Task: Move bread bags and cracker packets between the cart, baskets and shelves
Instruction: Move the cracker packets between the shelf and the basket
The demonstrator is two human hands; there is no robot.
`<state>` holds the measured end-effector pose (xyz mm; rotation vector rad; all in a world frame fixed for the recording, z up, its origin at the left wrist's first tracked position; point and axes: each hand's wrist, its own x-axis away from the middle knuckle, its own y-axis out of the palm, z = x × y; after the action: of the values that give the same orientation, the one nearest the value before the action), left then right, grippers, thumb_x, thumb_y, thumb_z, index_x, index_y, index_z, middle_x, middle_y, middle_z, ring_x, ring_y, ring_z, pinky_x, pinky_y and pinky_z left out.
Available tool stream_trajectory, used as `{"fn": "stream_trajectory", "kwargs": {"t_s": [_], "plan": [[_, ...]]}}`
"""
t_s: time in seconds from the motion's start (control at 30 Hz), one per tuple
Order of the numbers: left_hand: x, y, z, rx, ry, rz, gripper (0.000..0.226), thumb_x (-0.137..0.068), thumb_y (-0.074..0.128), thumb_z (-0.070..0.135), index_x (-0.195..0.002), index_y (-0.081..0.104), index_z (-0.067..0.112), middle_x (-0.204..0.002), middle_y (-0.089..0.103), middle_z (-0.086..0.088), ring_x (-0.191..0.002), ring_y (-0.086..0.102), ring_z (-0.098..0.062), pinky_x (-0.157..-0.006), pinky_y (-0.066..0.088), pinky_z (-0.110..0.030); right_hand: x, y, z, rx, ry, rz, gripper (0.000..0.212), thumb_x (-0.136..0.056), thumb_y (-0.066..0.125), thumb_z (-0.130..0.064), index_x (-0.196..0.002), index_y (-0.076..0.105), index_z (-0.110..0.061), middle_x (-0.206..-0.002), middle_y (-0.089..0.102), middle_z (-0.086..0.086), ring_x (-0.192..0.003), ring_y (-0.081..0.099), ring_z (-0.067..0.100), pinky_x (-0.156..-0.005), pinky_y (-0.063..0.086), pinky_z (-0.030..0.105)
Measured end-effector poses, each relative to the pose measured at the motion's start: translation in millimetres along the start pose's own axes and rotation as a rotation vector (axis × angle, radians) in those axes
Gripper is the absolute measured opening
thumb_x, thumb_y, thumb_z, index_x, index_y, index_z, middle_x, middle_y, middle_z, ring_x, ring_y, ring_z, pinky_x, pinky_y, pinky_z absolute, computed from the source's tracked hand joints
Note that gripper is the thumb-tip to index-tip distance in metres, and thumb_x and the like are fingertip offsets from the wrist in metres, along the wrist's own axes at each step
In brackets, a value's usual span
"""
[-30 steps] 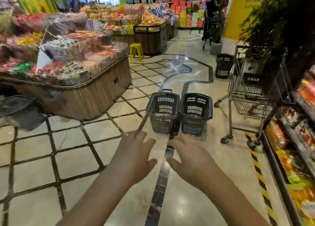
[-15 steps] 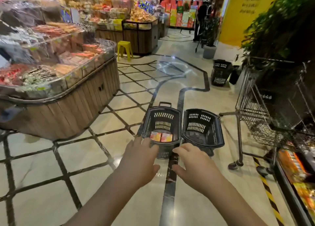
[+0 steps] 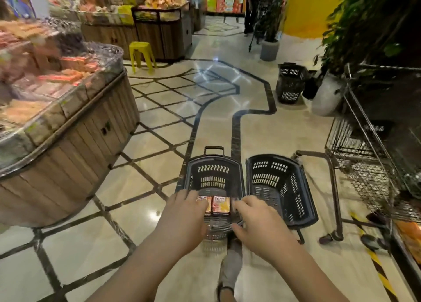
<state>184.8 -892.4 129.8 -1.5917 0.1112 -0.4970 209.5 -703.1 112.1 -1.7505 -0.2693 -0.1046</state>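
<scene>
- Left hand [image 3: 182,219] was out low in the middle of the frame, fingers loosely spread, nothing in its grasp, fingertips right at the near rim of the left basket [image 3: 213,165].
- Right hand [image 3: 262,222] was just beside it, fingers relaxed and slightly bent, holding nothing and reaching over that same rim.
- Between the two hands, cracker packets [image 3: 219,206] lay flat on the left basket's bottom; whether a finger touched them, I could not tell.
- The right basket [image 3: 280,187] sat on the floor directly to the right, the two almost touching.
- The wire cart [image 3: 364,165] stood at the right edge, near the right basket.
- A shelf [image 3: 407,233] with orange packs peeked in at lower right.
- At left, a wood-clad surface [image 3: 68,153] was heaped with wrapped snacks.
- A yellow stool [image 3: 140,53] stood at upper centre-left.
</scene>
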Motion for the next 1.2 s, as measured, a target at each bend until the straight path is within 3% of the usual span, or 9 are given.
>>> {"fn": "stream_trajectory", "kwargs": {"t_s": [0.27,0.53,0.73,0.9,1.2], "plan": [[-199,4,-23,0.100,-0.008,-0.107,0.057,-0.098,0.055,0.048,-0.150,0.040,0.031,-0.157,0.036,0.002,-0.142,0.036,-0.022,-0.117,0.034,-0.038,-194,2,82,-0.082,-0.018,-0.022,0.038,-0.101,0.052,-0.040,-0.137,0.052,-0.030,-0.138,0.050,-0.008,-0.122,0.054,0.016,-0.101,0.045,0.033],[-314,58,-47,0.219,-0.044,-0.209,0.056,-0.099,0.052,0.046,-0.150,0.038,0.029,-0.158,0.032,0.001,-0.145,0.030,-0.022,-0.117,0.032,-0.037,-313,47,120,-0.155,0.045,-0.122,0.039,-0.100,0.055,-0.039,-0.137,0.052,-0.030,-0.138,0.051,-0.007,-0.120,0.056,0.016,-0.098,0.048,0.033],[-395,162,-71,0.232,-0.085,-0.282,0.061,-0.102,0.048,0.048,-0.157,0.030,0.029,-0.166,0.023,-0.002,-0.150,0.025,-0.025,-0.120,0.031,-0.041,-376,149,140,-0.189,0.132,-0.193,0.042,-0.099,0.061,-0.034,-0.140,0.056,-0.024,-0.139,0.053,-0.001,-0.124,0.057,0.022,-0.099,0.050,0.038],[-464,287,-86,0.198,-0.074,-0.314,0.054,-0.101,0.050,0.043,-0.150,0.041,0.023,-0.162,0.031,-0.008,-0.145,0.035,-0.029,-0.116,0.036,-0.042,-428,263,160,-0.239,0.213,-0.207,0.045,-0.100,0.059,-0.034,-0.143,0.053,-0.023,-0.143,0.049,0.001,-0.128,0.054,0.023,-0.103,0.049,0.039],[-525,475,-102,0.126,-0.084,-0.478,0.057,-0.094,0.060,0.030,-0.146,0.043,0.015,-0.155,0.030,-0.012,-0.141,0.032,-0.033,-0.110,0.039,-0.048,-491,441,180,-0.189,0.249,-0.318,0.045,-0.093,0.065,-0.022,-0.136,0.056,-0.013,-0.136,0.051,0.013,-0.123,0.053,0.034,-0.099,0.049,0.045]]}}
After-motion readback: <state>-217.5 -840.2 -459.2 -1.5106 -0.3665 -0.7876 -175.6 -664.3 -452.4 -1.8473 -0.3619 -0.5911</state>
